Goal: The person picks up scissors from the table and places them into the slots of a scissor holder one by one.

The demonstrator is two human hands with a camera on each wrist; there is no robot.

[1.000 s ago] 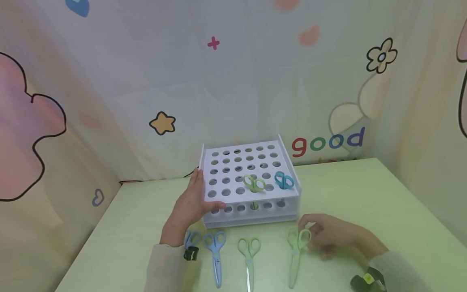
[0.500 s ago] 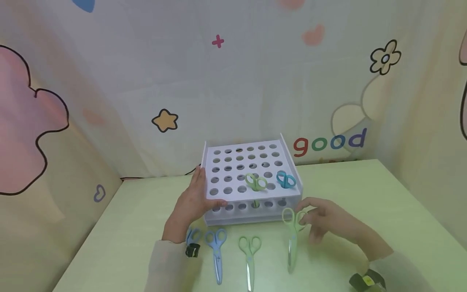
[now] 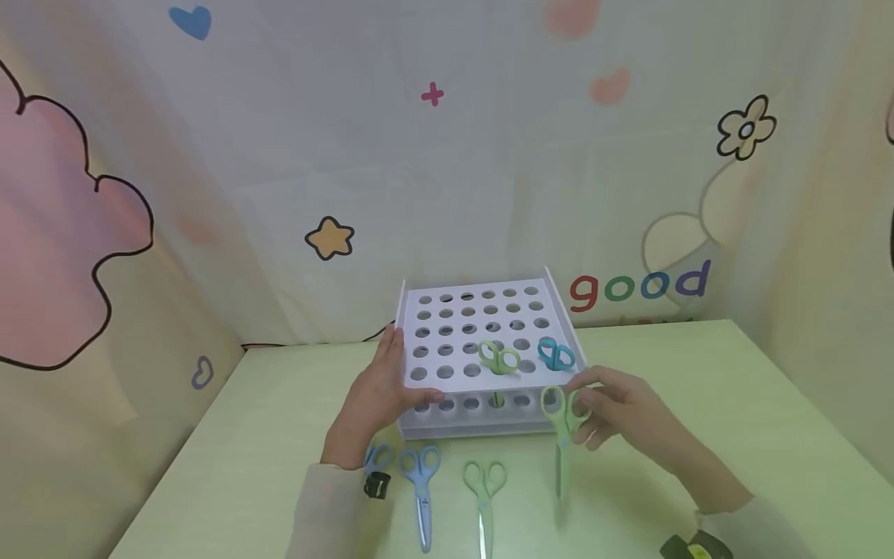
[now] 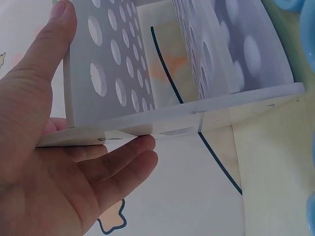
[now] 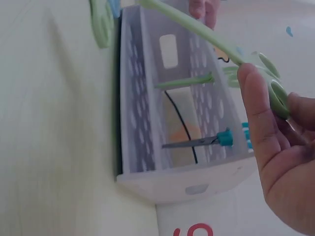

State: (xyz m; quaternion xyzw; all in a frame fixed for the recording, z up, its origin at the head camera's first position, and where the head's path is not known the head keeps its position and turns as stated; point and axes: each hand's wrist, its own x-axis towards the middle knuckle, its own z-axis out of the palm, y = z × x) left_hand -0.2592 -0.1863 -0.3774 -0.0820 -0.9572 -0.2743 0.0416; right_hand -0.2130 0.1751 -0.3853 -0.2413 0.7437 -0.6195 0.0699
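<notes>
My left hand [image 3: 373, 392] grips the left side of a white two-tier rack [image 3: 431, 361] with round holes. Its thumb lies over the top panel, the fingers against the outer side wall. Between thumb and fingers, my right hand [image 3: 625, 404] pinches one handle loop of light green scissors [image 3: 562, 442], blades down, before the rack's front right corner. Green scissors [image 3: 499, 362] and teal scissors [image 3: 556, 359] stand in holes of the rack; in the right wrist view, the green blades [image 5: 184, 82] and teal scissors' blades [image 5: 189, 143] show between the tiers.
In front of the rack, blue scissors [image 3: 422, 501] and another green pair [image 3: 484, 501] lie on the pale green table [image 3: 265, 450]. A further blue pair [image 3: 379, 456] is partly hidden behind the left wrist. A patterned curtain [image 3: 489, 178] hangs behind; a dark cable [image 3: 377, 332] runs along its foot.
My right hand has taken hold of the rightmost green scissors and lifted them off the table toward the rack's front right corner. The left hand has kept its place on the rack.
</notes>
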